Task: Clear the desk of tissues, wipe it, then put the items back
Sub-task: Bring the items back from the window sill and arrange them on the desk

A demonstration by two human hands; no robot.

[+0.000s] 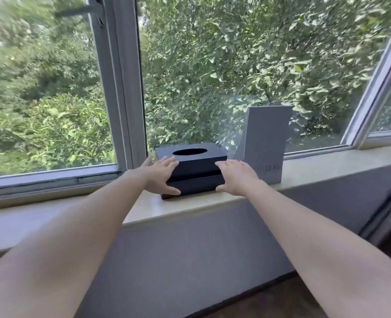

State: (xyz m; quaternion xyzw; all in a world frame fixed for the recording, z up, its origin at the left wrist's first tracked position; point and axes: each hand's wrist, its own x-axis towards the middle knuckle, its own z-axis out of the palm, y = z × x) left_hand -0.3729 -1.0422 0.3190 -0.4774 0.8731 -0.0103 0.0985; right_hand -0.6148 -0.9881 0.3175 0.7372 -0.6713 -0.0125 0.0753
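A black tissue box [195,167] with an oval slot on top sits on the pale stone windowsill [327,164]. No tissue shows in the slot. My left hand [161,175] is wrapped on the box's left end, fingers on top and thumb on the front face. My right hand [237,176] holds the right end in the same way. Both arms reach forward from the bottom of the frame.
A tall grey-white carton [266,143] stands upright just right of the box, close to my right hand. The window frame [123,88] and glass rise directly behind. Below the sill is a grey wall [189,260], with dark floor at the lower right.
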